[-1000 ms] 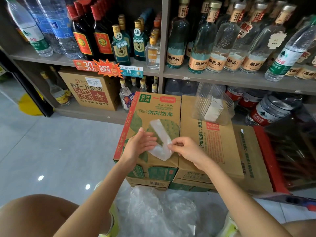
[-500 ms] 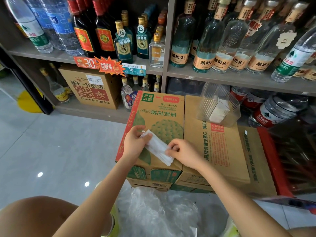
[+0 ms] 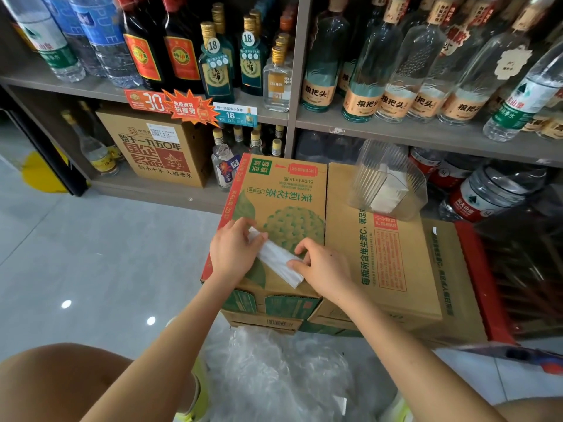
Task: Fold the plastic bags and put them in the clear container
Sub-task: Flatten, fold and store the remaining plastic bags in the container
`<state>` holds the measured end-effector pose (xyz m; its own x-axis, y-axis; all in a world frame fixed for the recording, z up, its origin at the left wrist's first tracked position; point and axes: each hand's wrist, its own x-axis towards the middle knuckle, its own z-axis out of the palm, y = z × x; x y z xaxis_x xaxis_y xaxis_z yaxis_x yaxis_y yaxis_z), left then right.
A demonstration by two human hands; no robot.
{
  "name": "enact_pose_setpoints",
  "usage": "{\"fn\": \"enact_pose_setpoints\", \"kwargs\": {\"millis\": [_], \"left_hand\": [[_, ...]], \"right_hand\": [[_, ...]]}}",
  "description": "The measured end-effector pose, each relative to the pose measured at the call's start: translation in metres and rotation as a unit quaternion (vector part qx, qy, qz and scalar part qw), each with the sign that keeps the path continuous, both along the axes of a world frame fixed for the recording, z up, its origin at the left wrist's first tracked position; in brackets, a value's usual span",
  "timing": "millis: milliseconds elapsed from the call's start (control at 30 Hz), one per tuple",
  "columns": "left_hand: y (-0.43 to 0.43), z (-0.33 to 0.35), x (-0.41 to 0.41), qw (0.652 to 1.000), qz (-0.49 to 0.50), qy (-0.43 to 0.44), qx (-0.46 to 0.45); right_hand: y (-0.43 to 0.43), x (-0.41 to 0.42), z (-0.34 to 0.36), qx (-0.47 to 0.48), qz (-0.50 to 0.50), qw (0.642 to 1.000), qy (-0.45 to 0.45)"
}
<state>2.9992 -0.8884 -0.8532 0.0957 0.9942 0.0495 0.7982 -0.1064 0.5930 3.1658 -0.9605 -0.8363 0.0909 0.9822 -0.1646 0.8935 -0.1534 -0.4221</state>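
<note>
Both forearms are reaching forward over a heap of loose plastic bags [image 3: 274, 370] lying on the floor. The left hand [image 3: 233, 252] is pinching the upper end of a folded plastic bag [image 3: 278, 260] with curled fingers, and the right hand [image 3: 324, 269] is pinching its lower end, fingers likewise bent. The white strip is lying slantwise on a green-printed tea carton [image 3: 289, 190]. On the neighbouring carton [image 3: 390, 269], the clear container [image 3: 365, 178] is holding white folded bags [image 3: 390, 193]. Liquor bottles [image 3: 371, 71] are crowding the shelf [image 3: 426, 135] behind.
</note>
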Motion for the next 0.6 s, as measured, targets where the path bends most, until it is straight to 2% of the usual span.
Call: {"fn": "enact_pose_setpoints", "kwargs": {"millis": [67,100,167,200,300,467,533,600], "left_hand": [[-0.002,0.0,-0.005,0.999,0.001,-0.007,0.049],[-0.006,0.001,-0.008,0.994,-0.014,-0.012,0.104],[-0.017,0.002,-0.013,0.971,-0.107,-0.001,0.214],[-0.023,0.0,-0.015,0.955,-0.179,0.016,0.235],[-0.036,-0.012,-0.018,0.916,-0.336,0.102,0.193],[-0.041,-0.029,-0.016,0.913,-0.34,0.171,0.142],[-0.044,-0.029,-0.014,0.92,-0.323,0.175,0.137],[-0.047,-0.029,-0.011,0.925,-0.309,0.172,0.137]], "right_hand": [[0.001,0.001,0.001,-0.008,0.001,1.0,0.001],[0.001,0.001,0.002,-0.01,0.001,1.0,0.002],[0.001,0.001,0.002,-0.017,0.004,1.0,0.003],[0.002,0.001,0.003,-0.02,0.004,1.0,0.003],[0.003,0.0,0.004,-0.021,0.004,1.0,-0.006],[-0.002,0.002,0.008,-0.008,-0.022,1.0,0.018],[-0.011,0.002,0.004,0.111,-0.057,0.992,0.004],[-0.019,-0.001,-0.005,0.233,-0.048,0.969,-0.062]]}}
